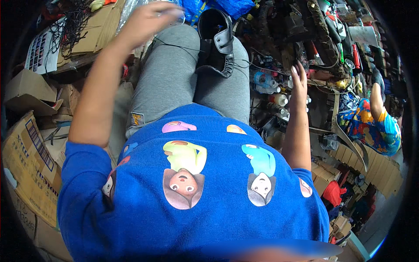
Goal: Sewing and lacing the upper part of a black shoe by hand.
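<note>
A black shoe (216, 46) with a grey eyelet strap rests between my grey-clad thighs, its opening facing up. Dark thread (179, 45) runs out from it to both sides. My left hand (150, 19) is raised beyond my left knee, near the thread's left stretch; its fingers are smeared by motion, so their hold is unclear. Out to the right of my thigh, my right hand (299, 85) has the thread's other stretch against it. Its fingers point away from me, partly bent, and seem closed on the thread; the palm side is hidden.
Plastic bottles (266, 83) lie close to my right thigh. Tools and clutter fill the far right, including a red-handled tool (356, 56). Another person in a colourful shirt (371, 126) sits at right. Cardboard boxes (30, 161) stand at left, below flat cardboard (94, 32) with tangled cords.
</note>
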Tool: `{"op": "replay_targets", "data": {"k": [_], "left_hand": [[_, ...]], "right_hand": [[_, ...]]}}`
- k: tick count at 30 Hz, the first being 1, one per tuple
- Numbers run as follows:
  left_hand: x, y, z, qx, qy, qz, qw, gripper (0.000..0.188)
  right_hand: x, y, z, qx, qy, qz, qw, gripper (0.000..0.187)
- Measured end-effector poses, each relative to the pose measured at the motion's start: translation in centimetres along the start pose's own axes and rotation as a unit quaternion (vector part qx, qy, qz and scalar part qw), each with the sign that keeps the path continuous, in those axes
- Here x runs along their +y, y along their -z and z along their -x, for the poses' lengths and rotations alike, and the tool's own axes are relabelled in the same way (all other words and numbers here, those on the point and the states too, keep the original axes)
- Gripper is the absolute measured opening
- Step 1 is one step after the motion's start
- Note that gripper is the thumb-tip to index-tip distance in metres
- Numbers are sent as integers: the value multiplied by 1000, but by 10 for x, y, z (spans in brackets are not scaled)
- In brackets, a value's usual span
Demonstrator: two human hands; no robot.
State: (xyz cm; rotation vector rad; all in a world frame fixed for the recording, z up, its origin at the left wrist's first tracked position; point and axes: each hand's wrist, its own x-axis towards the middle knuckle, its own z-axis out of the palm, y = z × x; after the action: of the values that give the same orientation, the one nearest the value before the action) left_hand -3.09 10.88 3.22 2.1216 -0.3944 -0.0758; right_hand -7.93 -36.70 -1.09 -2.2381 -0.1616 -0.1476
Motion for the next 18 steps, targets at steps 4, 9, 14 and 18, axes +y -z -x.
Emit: {"op": "replay_targets", "data": {"k": [4,9,14,18], "left_hand": [[13,-79,-43,-134,3,37,990,67],[22,-90,-59,-276,-1,87,957,61],[17,-92,-54,-300,10,141,944,33],[22,-91,-53,-297,5,147,944,26]], "right_hand": [[-121,-56,-54,-111,215,218,945,30],[-152,-84,-66,-361,199,203,888,23],[-157,-79,-54,-428,131,171,878,18],[-148,-66,-36,-391,76,118,910,18]]}}
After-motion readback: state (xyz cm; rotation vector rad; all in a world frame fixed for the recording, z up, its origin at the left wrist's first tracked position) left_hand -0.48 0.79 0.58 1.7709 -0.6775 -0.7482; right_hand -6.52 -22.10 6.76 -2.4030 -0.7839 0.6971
